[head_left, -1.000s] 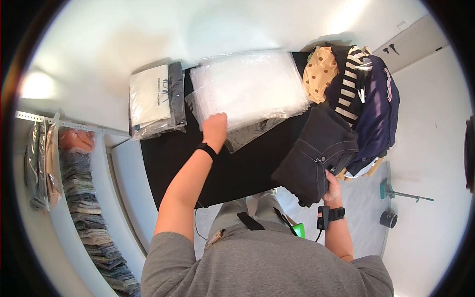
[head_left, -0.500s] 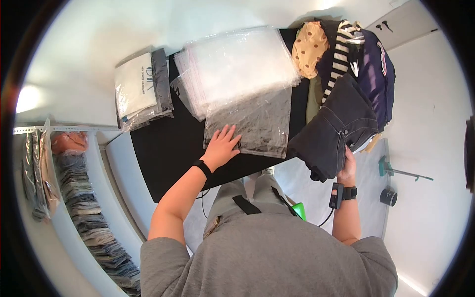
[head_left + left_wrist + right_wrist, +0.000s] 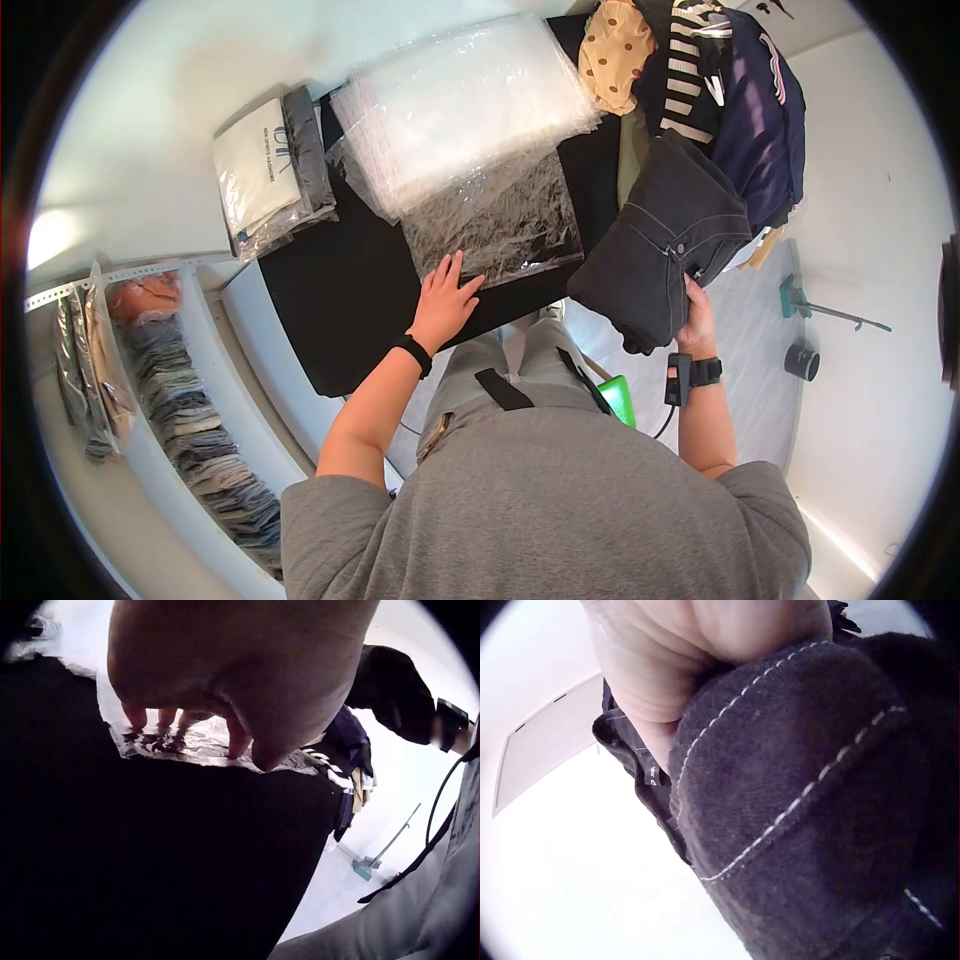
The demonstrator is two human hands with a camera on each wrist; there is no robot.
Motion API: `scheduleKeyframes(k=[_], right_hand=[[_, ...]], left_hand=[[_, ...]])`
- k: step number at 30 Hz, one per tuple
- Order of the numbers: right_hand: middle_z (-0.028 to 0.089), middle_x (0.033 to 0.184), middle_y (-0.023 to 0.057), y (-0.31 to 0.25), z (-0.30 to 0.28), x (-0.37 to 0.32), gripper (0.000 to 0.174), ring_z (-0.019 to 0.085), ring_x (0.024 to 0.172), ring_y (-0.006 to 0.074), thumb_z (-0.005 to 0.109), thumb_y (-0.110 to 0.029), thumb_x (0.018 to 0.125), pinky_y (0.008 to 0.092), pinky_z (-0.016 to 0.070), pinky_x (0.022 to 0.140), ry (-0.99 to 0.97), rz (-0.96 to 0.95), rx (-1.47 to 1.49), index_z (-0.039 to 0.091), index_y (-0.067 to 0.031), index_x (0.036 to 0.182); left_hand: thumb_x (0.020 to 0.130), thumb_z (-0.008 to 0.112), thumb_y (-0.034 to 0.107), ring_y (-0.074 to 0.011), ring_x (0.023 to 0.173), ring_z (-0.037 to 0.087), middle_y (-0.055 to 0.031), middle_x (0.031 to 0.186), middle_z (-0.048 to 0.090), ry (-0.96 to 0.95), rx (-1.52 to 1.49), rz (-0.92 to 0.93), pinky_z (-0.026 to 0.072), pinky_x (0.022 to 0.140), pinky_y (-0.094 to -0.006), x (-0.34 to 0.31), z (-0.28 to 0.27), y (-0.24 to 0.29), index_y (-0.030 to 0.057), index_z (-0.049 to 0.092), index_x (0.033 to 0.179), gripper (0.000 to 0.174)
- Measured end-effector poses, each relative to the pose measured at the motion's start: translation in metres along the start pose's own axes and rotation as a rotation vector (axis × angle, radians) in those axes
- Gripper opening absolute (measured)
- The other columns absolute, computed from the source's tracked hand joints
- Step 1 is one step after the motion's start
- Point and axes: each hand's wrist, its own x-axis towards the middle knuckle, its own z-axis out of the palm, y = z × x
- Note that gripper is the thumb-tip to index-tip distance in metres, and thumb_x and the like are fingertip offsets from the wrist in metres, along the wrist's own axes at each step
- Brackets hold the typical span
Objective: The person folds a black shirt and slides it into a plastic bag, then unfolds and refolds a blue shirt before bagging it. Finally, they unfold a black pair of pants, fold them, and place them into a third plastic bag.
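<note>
Splayed left hand (image 3: pixel 443 307) touches crinkly plastic (image 3: pixel 500 215); right hand (image 3: pixel 699 320) grips folded garment (image 3: pixel 665 245), possibly denim.

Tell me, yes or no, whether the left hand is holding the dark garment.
No, the right hand grips the dark garment, while the left hand touches a clear plastic bag.

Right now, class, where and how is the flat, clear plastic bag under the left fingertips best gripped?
Probably pinch the near edge, coming from the near side: the clear plastic bag lies flat on the black table, and that edge sits away from the whitish stack of plastic bags. The left hand touches there.
</note>
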Motion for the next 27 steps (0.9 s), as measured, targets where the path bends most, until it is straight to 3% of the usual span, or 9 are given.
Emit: scheduleKeyframes(k=[4, 6, 9, 13, 15, 17, 22, 24, 27], right_hand=[[0.060, 0.113, 0.0160, 0.003, 0.001, -0.003, 0.037, 0.062, 0.097, 0.0254, 0.054, -0.006, 0.087, 0.0359, 0.0511, 0.087, 0.005, 0.025, 0.015, 0.048, 0.0041, 0.122], [0.060, 0.113, 0.0157, 0.006, 0.004, -0.005, 0.038, 0.062, 0.098, 0.0254, 0.055, -0.006, 0.086, 0.0361, 0.0507, 0.088, -0.015, 0.043, -0.009, 0.048, 0.0038, 0.122], [0.060, 0.114, 0.0149, 0.014, 0.022, -0.014, 0.040, 0.061, 0.099, 0.0249, 0.057, -0.005, 0.084, 0.0362, 0.0499, 0.089, -0.062, 0.093, -0.042, 0.048, 0.0030, 0.123], [0.060, 0.114, 0.0138, 0.037, 0.040, -0.018, 0.042, 0.061, 0.099, 0.0237, 0.059, -0.001, 0.081, 0.0358, 0.0485, 0.089, -0.112, 0.201, -0.207, 0.050, 0.0012, 0.122], [0.060, 0.113, 0.0130, 0.044, 0.048, -0.019, 0.043, 0.061, 0.100, 0.0228, 0.060, 0.003, 0.079, 0.0344, 0.0483, 0.089, -0.137, 0.276, -0.231, 0.050, 0.0007, 0.121], [0.060, 0.114, 0.0128, 0.053, 0.053, -0.016, 0.044, 0.060, 0.101, 0.0225, 0.059, 0.005, 0.079, 0.0337, 0.0483, 0.089, -0.236, 0.411, -0.267, 0.050, 0.0013, 0.122], [0.058, 0.117, 0.0130, 0.071, 0.046, -0.001, 0.047, 0.060, 0.103, 0.0219, 0.060, 0.004, 0.079, 0.0331, 0.0478, 0.091, -0.319, 0.494, -0.281, 0.047, 0.0013, 0.124], [0.058, 0.117, 0.0132, 0.073, 0.043, 0.009, 0.049, 0.059, 0.103, 0.0217, 0.061, 0.002, 0.079, 0.0335, 0.0470, 0.092, -0.356, 0.541, -0.300, 0.047, 0.0005, 0.125], [0.058, 0.117, 0.0139, 0.080, 0.034, 0.028, 0.050, 0.059, 0.103, 0.0219, 0.062, 0.001, 0.079, 0.0339, 0.0463, 0.093, -0.416, 0.600, -0.303, 0.046, -0.0001, 0.126]], left_hand=[[0.082, 0.062, 0.029, -0.0317, 0.129, 0.034, -0.0154, 0.143, 0.032, 0.008, -0.013, -0.007, 0.0326, 0.098, -0.0445, 0.001, 0.002, 0.000, 0.0171, 0.051, 0.128, 0.048], [0.085, 0.059, 0.027, -0.0325, 0.127, 0.036, -0.0155, 0.143, 0.032, -0.005, -0.021, -0.070, 0.0337, 0.098, -0.0442, 0.006, 0.002, 0.003, 0.0065, 0.045, 0.130, 0.052], [0.085, 0.058, 0.023, -0.0329, 0.120, 0.042, -0.0155, 0.140, 0.038, 0.040, -0.064, -0.078, 0.0371, 0.095, -0.0417, 0.013, 0.000, 0.002, -0.0003, 0.043, 0.129, 0.053], [0.081, 0.058, 0.010, -0.0340, 0.112, 0.046, -0.0174, 0.135, 0.042, 0.012, -0.181, -0.057, 0.0398, 0.093, -0.0403, 0.027, -0.017, 0.000, -0.0024, 0.042, 0.129, 0.052], [0.075, 0.054, -0.005, -0.0354, 0.107, 0.048, -0.0185, 0.130, 0.045, 0.212, -0.291, -0.053, 0.0405, 0.093, -0.0410, 0.034, -0.028, 0.006, -0.0034, 0.041, 0.129, 0.055], [0.075, 0.052, -0.008, -0.0358, 0.108, 0.049, -0.0190, 0.128, 0.047, 0.261, -0.287, -0.052, 0.0408, 0.094, -0.0411, 0.044, -0.043, 0.014, -0.0045, 0.043, 0.126, 0.052], [0.073, 0.046, -0.014, -0.0370, 0.112, 0.048, -0.0213, 0.126, 0.048, 0.389, -0.285, 0.051, 0.0411, 0.095, -0.0391, 0.063, -0.059, 0.016, -0.0057, 0.044, 0.125, 0.052], [0.072, 0.042, -0.018, -0.0370, 0.117, 0.046, -0.0217, 0.130, 0.045, 0.286, -0.486, -0.097, 0.0401, 0.098, -0.0378, 0.066, -0.067, 0.021, -0.0049, 0.042, 0.128, 0.057], [0.072, 0.040, -0.019, -0.0361, 0.123, 0.042, -0.0208, 0.135, 0.041, 0.330, -0.503, -0.093, 0.0379, 0.101, -0.0374, 0.069, -0.072, 0.025, -0.0028, 0.040, 0.131, 0.062]])
